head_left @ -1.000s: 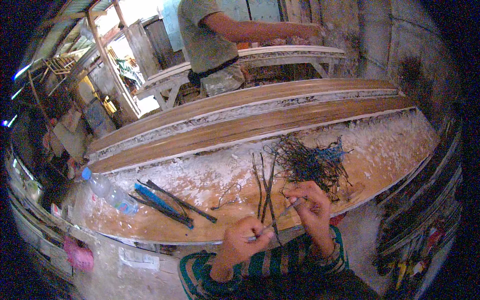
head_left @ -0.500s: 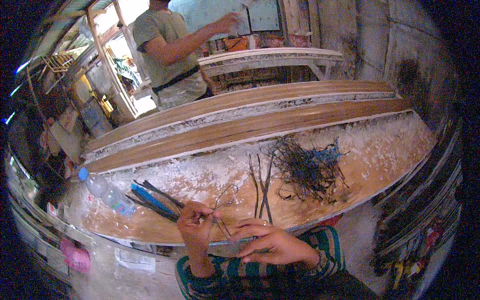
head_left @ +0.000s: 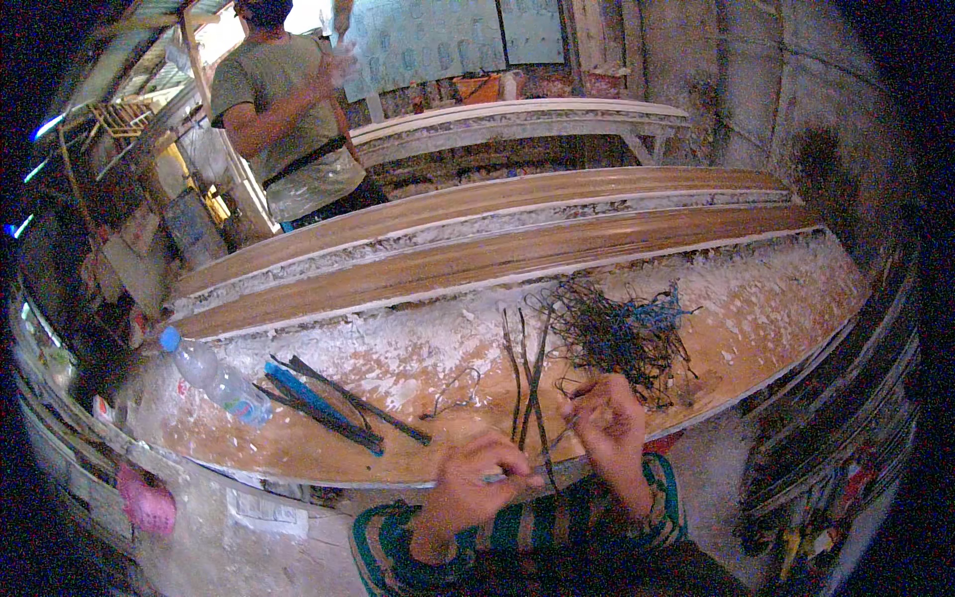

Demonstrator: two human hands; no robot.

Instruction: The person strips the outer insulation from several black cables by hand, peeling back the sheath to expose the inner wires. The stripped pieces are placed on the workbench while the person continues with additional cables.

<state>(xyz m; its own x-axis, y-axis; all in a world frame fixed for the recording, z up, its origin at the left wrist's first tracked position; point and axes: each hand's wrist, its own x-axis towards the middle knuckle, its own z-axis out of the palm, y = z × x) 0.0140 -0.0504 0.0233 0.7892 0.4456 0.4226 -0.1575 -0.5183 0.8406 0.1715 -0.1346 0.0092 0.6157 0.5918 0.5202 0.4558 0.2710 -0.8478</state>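
My left hand point(head_left: 477, 483) is closed at the table's front edge, with a small pale bit showing between thumb and fingers. My right hand point(head_left: 609, 428) is raised in a pinch beside the near side of a tangle of dark and blue cords point(head_left: 627, 333); whatever it holds is too fine to make out. Between the hands several thin dark strips point(head_left: 527, 378) lie lengthwise, their near ends close to my left fingertips. A thin looped cord point(head_left: 453, 391) rests beyond my left hand. Further left lies a bundle of dark and blue strips point(head_left: 320, 403).
A clear plastic bottle with a blue cap point(head_left: 214, 378) lies at the left of the worn wooden table point(head_left: 756, 328). Long raised boards point(head_left: 497, 234) run along its far side. Behind them a person point(head_left: 293, 129) stands by a bench point(head_left: 537, 117). A pink container point(head_left: 147, 500) is low left.
My left hand has moved right and down from the strip bundle. My right hand has risen to the right and closed. The person behind has shifted left, with an arm drawn in.
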